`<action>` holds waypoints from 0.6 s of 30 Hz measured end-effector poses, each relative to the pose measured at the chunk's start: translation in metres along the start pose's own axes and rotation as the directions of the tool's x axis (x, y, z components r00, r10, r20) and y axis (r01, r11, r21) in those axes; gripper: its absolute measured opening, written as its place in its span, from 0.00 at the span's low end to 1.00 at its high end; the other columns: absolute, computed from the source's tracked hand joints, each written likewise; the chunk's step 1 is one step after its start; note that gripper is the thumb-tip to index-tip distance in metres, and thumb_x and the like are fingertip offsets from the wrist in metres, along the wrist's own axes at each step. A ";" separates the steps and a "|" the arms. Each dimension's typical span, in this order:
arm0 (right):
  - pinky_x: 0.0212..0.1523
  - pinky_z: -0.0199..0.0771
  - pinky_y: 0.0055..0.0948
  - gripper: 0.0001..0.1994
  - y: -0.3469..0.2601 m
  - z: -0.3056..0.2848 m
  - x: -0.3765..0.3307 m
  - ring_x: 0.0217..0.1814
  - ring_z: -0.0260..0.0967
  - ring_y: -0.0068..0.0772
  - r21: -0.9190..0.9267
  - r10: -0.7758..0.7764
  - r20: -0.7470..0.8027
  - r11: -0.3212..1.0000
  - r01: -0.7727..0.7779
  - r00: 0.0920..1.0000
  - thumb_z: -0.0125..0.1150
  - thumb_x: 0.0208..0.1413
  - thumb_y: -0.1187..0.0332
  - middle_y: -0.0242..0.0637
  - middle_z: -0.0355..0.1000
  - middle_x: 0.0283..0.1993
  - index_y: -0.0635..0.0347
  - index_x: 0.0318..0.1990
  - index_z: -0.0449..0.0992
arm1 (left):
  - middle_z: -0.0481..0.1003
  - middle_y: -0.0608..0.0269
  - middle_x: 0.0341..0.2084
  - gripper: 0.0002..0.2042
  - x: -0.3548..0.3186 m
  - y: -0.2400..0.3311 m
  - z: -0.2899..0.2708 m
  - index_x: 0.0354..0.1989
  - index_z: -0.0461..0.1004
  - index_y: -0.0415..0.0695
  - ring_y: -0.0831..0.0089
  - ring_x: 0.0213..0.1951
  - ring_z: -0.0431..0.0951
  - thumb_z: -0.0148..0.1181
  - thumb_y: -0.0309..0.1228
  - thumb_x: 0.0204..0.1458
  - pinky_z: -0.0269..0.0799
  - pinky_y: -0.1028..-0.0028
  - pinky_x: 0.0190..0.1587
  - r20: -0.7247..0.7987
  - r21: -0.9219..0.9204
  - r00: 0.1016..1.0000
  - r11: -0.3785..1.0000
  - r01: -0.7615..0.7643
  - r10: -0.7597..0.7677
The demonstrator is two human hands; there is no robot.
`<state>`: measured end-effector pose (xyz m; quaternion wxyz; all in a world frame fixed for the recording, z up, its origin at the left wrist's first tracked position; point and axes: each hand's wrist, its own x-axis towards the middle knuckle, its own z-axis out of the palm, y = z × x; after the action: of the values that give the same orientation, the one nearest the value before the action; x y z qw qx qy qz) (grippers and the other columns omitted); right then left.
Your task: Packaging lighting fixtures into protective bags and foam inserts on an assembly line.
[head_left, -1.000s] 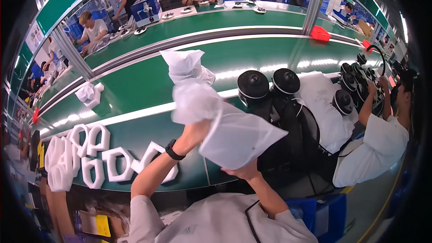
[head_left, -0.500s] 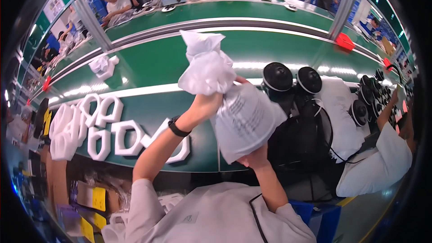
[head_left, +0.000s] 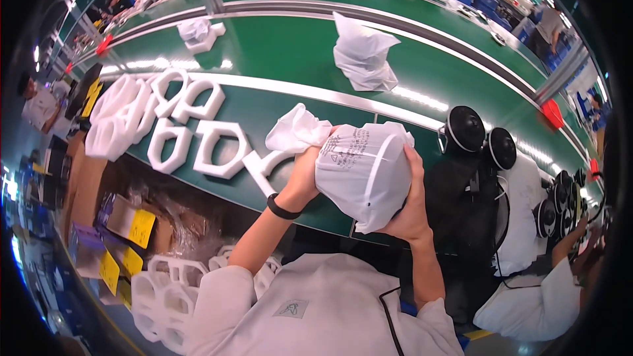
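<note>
Above the tabletop's point(head_left: 277, 59) near edge, left hand point(head_left: 304, 175) pinches the bag's point(head_left: 362, 171) gathered neck shut while right hand point(head_left: 412, 207) cups its bulging side, fingers wrapped; a loosened pinch could let the contents slip out.

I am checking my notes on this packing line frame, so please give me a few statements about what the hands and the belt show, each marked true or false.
1. Both hands hold one white bag. True: the left hand grips its gathered neck, the right hand cups the white bag from the side and below.
2. The left wrist is bare. False: it wears a black wristband.
3. A second white bagged item stands on the green belt. True.
4. The white foam frames are stacked on top of the held bag. False: they lie on the belt to its left.
5. Black round speakers sit right of the bag. True.
</note>
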<state>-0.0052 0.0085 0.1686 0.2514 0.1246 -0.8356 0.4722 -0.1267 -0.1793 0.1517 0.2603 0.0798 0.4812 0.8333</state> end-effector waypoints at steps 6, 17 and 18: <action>0.72 0.55 0.36 0.64 -0.007 0.043 0.006 0.73 0.56 0.40 0.473 0.297 0.053 0.833 -0.286 0.953 0.83 0.25 0.62 0.45 0.55 0.71 0.64 0.73 0.47 | 0.63 0.49 0.67 0.31 -0.033 0.020 -0.007 0.72 0.56 0.41 0.63 0.64 0.68 0.41 0.51 0.69 0.63 0.65 0.67 -0.002 -0.058 0.993 0.992 -0.114 0.115; 0.70 0.57 0.40 0.45 -0.029 0.094 0.051 0.70 0.60 0.46 0.626 0.224 0.352 0.665 -0.407 0.909 0.74 0.45 0.58 0.50 0.58 0.69 0.61 0.70 0.57 | 0.52 0.52 0.74 0.33 -0.115 -0.005 -0.128 0.75 0.48 0.45 0.55 0.74 0.52 0.36 0.51 0.68 0.46 0.56 0.75 -0.334 -0.250 0.904 0.899 -0.359 0.268; 0.70 0.57 0.45 0.42 -0.009 0.100 0.044 0.67 0.62 0.46 0.429 0.189 0.312 0.847 -0.315 0.931 0.74 0.46 0.54 0.50 0.63 0.64 0.61 0.66 0.61 | 0.51 0.59 0.74 0.30 -0.122 -0.003 -0.138 0.76 0.44 0.45 0.62 0.74 0.51 0.37 0.45 0.69 0.43 0.62 0.76 -0.225 -0.439 0.925 0.815 -0.377 0.307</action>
<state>-0.0687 -0.0802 0.1557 0.0377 0.1306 -0.7298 0.6700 -0.0744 -0.3455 0.0917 0.0822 0.0386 0.2575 0.9620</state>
